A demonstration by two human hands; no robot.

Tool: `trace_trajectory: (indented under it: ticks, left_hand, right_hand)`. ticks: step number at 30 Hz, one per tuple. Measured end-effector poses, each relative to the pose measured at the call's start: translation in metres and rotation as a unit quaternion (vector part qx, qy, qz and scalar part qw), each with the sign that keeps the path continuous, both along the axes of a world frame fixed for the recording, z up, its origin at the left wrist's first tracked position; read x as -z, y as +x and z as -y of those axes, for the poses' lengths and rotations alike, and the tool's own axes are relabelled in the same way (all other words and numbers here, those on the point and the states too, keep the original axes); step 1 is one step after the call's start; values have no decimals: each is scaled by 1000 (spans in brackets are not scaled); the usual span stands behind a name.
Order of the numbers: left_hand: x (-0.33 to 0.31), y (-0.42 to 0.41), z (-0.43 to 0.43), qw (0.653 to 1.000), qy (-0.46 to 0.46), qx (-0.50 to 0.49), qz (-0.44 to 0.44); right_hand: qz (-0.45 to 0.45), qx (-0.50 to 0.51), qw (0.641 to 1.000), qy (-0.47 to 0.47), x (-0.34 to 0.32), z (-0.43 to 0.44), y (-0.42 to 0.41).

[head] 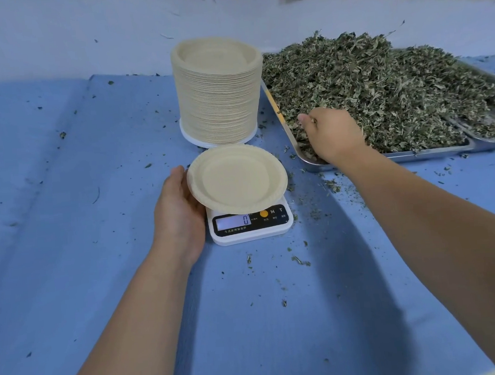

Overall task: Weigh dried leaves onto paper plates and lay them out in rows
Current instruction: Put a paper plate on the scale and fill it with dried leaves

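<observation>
Blue cloth covers the tabletop (98, 258), littered with leaf crumbs. At centre, a white digital scale (252, 231) reads 0 and carries one paper plate (236, 179). The left hand (177, 210) holds its left rim, fingers tucked beneath. Behind stands a tall stack of paper plates (218, 100). The right hand (334, 136) is dug into dried leaves (366, 89) heaped on a steel tray (415, 154), fingers curled round a clump.
</observation>
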State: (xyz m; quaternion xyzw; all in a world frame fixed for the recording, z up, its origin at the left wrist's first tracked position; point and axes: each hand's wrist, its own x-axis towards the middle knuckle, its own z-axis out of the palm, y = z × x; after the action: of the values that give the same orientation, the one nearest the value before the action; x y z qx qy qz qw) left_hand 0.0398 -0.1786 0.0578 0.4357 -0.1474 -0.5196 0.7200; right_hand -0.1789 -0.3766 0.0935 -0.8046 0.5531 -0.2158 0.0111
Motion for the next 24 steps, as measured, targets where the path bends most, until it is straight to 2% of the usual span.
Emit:
trace_trajectory:
  ticks: [3, 8, 15, 17, 21, 24]
  left_hand:
    - [-1, -1, 0, 1000, 2, 7, 9]
    - [0, -1, 0, 1000, 3, 10, 16]
    - [4, 1, 1, 1000, -7, 15, 12]
    - [4, 1, 1, 1000, -3, 11, 11]
    - [1, 2, 1, 1000, -2, 22, 16]
    - [1, 2, -1, 1000, -1, 18, 12]
  right_hand:
    - [63, -13, 998, -16, -16, 1, 3]
    - [116, -61, 988, -82, -61, -9, 31]
    - [155, -202, 965, -56, -54, -71, 88]
    - [120, -236, 964, -29, -41, -85, 101]
    - [-70, -272, 959, 31, -23, -96, 109]
    - [-30, -272, 960, 62, -30, -93, 104]
